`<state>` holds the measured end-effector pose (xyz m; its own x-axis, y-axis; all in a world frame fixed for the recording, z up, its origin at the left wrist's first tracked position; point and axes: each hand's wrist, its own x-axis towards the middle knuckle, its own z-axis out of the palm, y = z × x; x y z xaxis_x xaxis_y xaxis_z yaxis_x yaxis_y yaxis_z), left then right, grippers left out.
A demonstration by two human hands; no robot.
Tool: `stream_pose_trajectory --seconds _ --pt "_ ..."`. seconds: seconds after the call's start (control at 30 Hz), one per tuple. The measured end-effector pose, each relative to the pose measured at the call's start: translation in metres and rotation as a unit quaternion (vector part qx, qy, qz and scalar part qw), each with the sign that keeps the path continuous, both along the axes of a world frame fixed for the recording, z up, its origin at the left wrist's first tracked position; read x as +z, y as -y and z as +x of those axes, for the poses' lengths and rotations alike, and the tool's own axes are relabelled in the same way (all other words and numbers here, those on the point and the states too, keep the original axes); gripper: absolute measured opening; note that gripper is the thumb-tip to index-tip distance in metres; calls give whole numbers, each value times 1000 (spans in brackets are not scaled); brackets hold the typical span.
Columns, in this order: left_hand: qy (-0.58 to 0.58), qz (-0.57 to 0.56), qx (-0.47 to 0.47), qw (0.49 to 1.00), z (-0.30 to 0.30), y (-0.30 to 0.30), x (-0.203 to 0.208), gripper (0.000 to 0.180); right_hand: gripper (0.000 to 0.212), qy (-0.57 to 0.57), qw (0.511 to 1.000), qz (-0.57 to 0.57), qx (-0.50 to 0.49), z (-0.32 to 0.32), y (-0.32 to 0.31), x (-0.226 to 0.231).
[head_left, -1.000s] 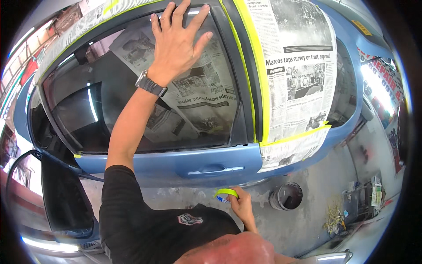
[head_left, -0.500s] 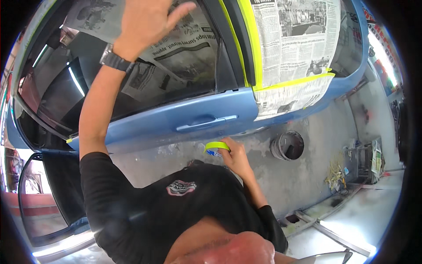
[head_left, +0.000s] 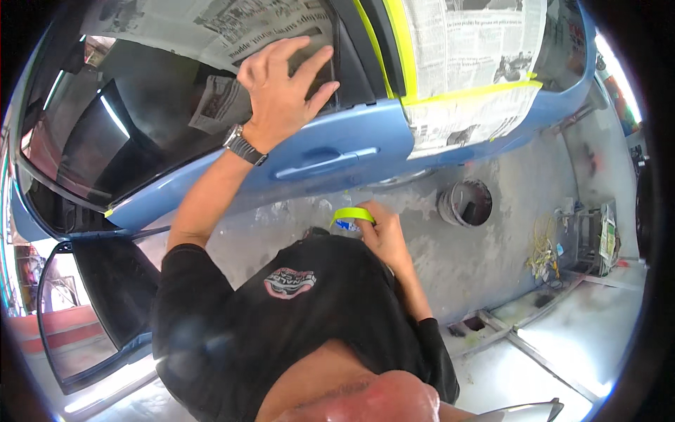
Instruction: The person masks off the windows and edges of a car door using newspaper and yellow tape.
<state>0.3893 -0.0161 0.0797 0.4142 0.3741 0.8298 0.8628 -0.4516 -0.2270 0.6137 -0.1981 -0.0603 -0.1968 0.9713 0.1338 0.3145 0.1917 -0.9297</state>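
My left hand [head_left: 283,91], with a watch [head_left: 244,145] on its wrist, is at the lower edge of the car's dark side window [head_left: 162,126]. Its fingers are spread and it holds nothing; whether it touches the glass I cannot tell. Below it runs the blue car door [head_left: 281,158] with its handle [head_left: 327,163]. Close to my chest, my right hand [head_left: 383,235] grips a roll of bright yellow-green masking tape [head_left: 353,214]. Newspaper sheets [head_left: 471,53], edged with strips of the same tape [head_left: 471,94], cover the rear window and part of the panel below it.
A dark bucket [head_left: 465,203] stands on the grey floor [head_left: 436,260] beside the car. At the right lie tangled yellowish strands [head_left: 543,257] next to a metal rack [head_left: 587,243]. A black-framed panel with a window [head_left: 91,309] is at the lower left.
My left hand has come down from the upper part of the window to its lower edge, to the right. My right hand still holds the tape roll near my chest.
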Motion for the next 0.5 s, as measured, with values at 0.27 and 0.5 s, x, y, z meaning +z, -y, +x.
stream_pose_trajectory --seconds 0.27,0.5 --pt "139 24 14 990 25 1 -27 40 11 -35 999 -4 -34 13 14 -10" --pt "156 -3 44 987 27 7 -32 23 11 -55 997 -1 -51 17 13 -5"
